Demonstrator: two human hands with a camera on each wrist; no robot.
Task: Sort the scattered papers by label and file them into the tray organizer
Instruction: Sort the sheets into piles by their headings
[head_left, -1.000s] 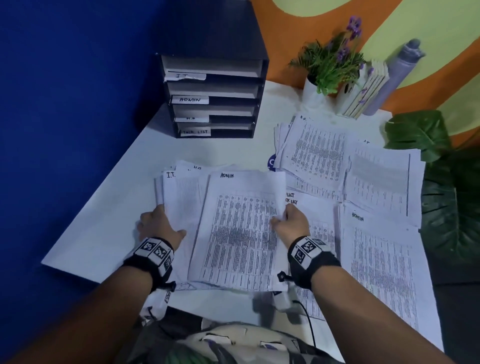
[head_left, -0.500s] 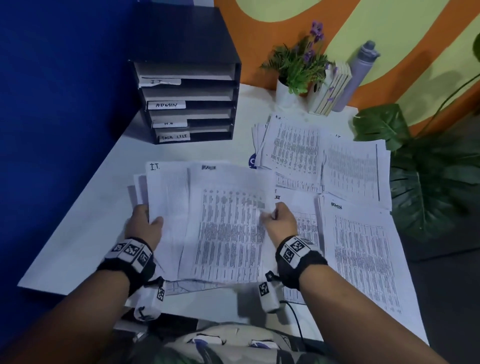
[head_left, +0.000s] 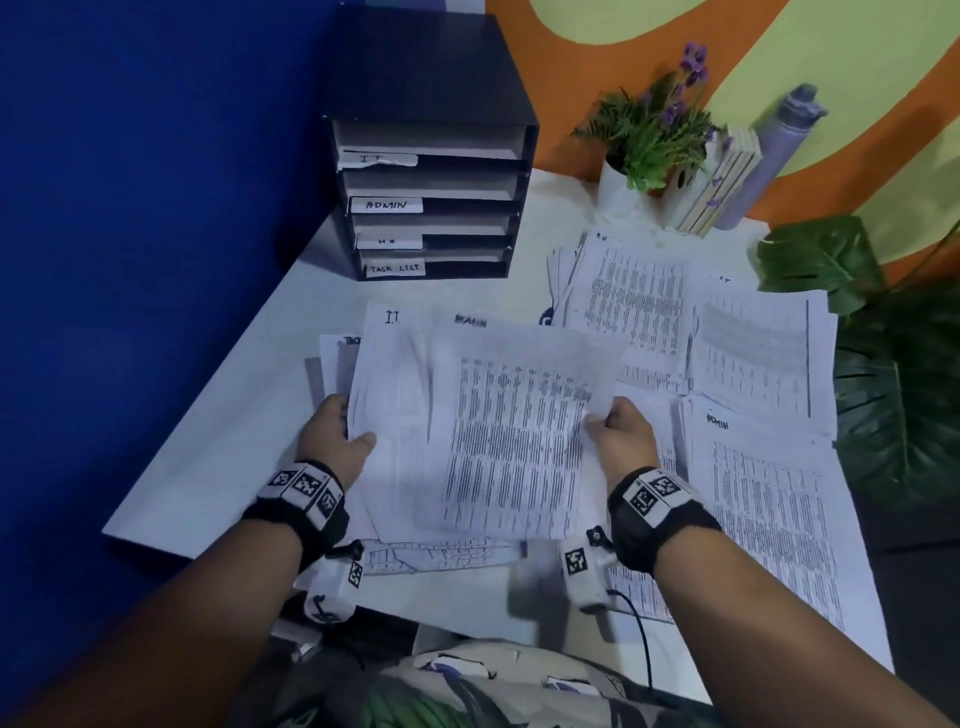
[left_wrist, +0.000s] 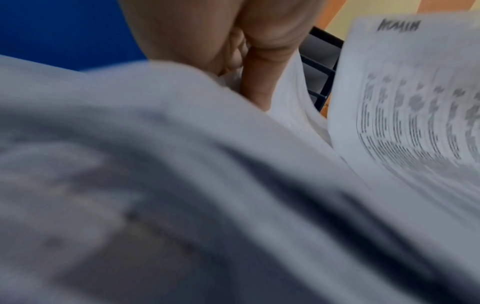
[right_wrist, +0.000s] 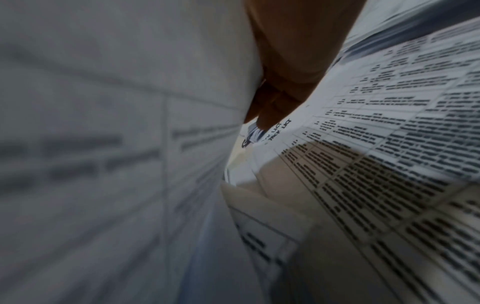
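Note:
My left hand (head_left: 340, 434) grips the left edge of a stack of printed papers (head_left: 405, 415), thumb on top; its top visible sheet is marked I.T. My right hand (head_left: 610, 423) pinches the right edge of a printed sheet (head_left: 514, 441) and holds it raised over that stack. In the left wrist view that sheet (left_wrist: 415, 102) curves up beside the fingers (left_wrist: 259, 61). The right wrist view has my fingers (right_wrist: 275, 107) under the lifted paper (right_wrist: 116, 144). The black tray organizer (head_left: 431, 202) stands at the back left, its shelves labelled IT, ADMIN, H.R and TASK LIST.
More printed sheets (head_left: 691, 332) lie spread over the right half of the white table (head_left: 234, 415), one marked ADMIN (head_left: 763, 519). A potted plant (head_left: 649, 140), books and a grey bottle (head_left: 779, 150) stand at the back. Large green leaves (head_left: 898, 364) hang at the right edge.
The right hand has lifted the top sheet higher off the stack, uncovering the I.T. sheet beneath. The left hand still holds the stack's left edge.

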